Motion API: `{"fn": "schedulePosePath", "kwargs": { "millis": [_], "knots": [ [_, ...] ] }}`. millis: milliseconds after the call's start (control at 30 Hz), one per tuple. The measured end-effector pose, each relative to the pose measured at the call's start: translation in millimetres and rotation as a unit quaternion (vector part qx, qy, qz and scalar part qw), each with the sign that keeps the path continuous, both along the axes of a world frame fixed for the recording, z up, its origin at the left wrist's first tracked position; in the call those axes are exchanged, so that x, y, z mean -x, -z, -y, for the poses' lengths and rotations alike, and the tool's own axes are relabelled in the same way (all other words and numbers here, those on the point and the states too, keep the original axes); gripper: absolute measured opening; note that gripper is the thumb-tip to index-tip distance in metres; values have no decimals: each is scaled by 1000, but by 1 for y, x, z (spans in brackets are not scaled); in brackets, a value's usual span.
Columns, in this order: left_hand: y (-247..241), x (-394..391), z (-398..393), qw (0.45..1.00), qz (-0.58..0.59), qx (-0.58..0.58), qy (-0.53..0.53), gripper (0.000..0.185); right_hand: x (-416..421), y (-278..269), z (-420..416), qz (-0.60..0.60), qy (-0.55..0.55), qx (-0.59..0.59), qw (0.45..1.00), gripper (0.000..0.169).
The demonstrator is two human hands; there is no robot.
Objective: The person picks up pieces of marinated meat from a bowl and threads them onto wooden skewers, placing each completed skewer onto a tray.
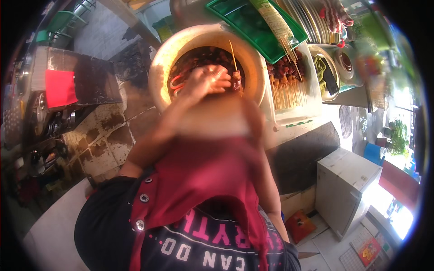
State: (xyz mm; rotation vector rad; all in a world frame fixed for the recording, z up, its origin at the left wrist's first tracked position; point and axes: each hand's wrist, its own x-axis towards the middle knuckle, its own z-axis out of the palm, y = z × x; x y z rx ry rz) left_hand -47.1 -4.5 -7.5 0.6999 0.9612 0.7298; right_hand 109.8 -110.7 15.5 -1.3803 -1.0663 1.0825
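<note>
A wide, pale round basin (159, 64) in front of me holds dark, sauced meat pieces (193, 56). My left hand (214, 78) is inside it over the meat, fingers curled; what lies under them is hidden. Just right of those fingers, a bamboo skewer (232, 54) points away from me, with meat threaded on its nearer part (236, 81). My right hand (244, 96) is at the skewer's near end and seems to grip it, though a blurred tan shape close to the camera covers most of it. Red-and-white curved pieces (176, 83) sit by my left wrist.
Right of the basin, a white tray (313, 106) holds meat and rows of filled skewers (288, 89). A green tray (234, 20) overlaps its far end, under a bag of bamboo sticks (271, 20). Farther right, a dark phone-like object (329, 76) lies by a green cloth (319, 71).
</note>
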Motion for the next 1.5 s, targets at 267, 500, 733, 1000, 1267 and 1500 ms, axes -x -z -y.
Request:
{"fn": "schedulePosePath", "kwargs": {
  "millis": [267, 500, 733, 1000, 1267, 1500],
  "knots": [
    [39, 38, -23, 649, -587, -318, 365, 26, -5, -15, 6, -186, 6, 141, 972, 25],
    [52, 22, -6, 556, -623, -423, 352, 15, -7, -21, 6, -95, 18, 145, 985, 24],
    [61, 58, -38, 853, -367, -237, 286, 19, -11, -30, 15, -160, 53, 160, 973, 24],
    [33, 51, -37, 989, 119, 84, 6, 17, -7, -23, 28, 48, 5, 74, 996, 23],
    [27, 38, -37, 977, 178, 104, -48, 14, -13, -32, 37, 121, -52, 115, 985, 21],
    [27, 37, -31, 985, 155, 52, -53, 11, -11, -44, 35, 150, -71, 135, 977, 20]
  ]
}}
